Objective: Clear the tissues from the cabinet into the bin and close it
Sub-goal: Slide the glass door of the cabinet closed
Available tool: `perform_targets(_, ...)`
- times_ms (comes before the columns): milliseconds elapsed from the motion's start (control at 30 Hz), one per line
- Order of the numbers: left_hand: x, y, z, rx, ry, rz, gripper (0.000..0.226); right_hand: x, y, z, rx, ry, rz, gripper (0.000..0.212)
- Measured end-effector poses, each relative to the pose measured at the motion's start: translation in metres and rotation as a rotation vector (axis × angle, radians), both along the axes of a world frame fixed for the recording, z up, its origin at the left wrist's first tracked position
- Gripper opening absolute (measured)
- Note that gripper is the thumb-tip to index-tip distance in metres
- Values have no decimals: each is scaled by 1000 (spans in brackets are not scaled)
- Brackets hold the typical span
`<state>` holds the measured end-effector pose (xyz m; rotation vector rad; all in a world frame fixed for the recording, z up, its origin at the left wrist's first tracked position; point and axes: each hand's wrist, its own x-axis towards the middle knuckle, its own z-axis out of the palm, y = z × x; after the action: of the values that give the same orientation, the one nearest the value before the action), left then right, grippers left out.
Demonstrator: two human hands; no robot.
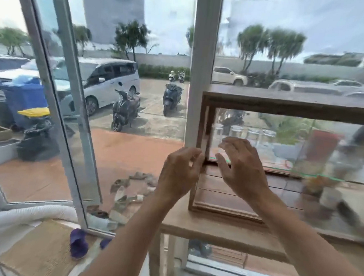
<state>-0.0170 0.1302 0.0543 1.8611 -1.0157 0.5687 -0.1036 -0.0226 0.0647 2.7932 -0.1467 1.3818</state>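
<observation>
A wooden glass-fronted cabinet (286, 104) stands on a wooden table by the window. My left hand (179, 172) is curled at the cabinet's lower left corner post, fingers bent, holding nothing that I can see. My right hand (240, 170) is spread with fingers apart against the left end of the glass front. Behind the glass stand several clear drinking glasses (250, 135). The right part of the cabinet is blurred; a red and tan shape (320, 147) sits there. I see no tissues and no indoor bin.
The wooden table (213, 228) carries the cabinet. A white window frame (203, 64) rises just left of it. Purple slippers (79, 242) lie on a woven mat (39, 248) on the floor at lower left. Outside are parked scooters, cars and blue bins.
</observation>
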Motion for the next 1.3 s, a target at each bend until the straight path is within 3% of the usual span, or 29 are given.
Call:
perform_targets(200,-46,-112,12,41,122,-264,28,-70,-96,0,-46,-181,-184,20)
perform_targets(433,-74,-209,36,142,383,-378,43,-96,-173,0,-73,-248,-334,44)
perform_targets(600,-86,-244,46,65,553,-579,29,-84,-194,-9,-81,-274,-381,54)
perform_targets(900,-72,-241,48,-41,683,-631,7,-68,-200,-30,-55,-258,-440,52)
perform_targets(1100,-32,-195,41,-172,753,-563,9,-68,-200,-30,-33,-248,-455,55)
perform_targets(1300,0,-148,37,-268,686,-461,6,-61,-191,-30,-9,-301,-471,57)
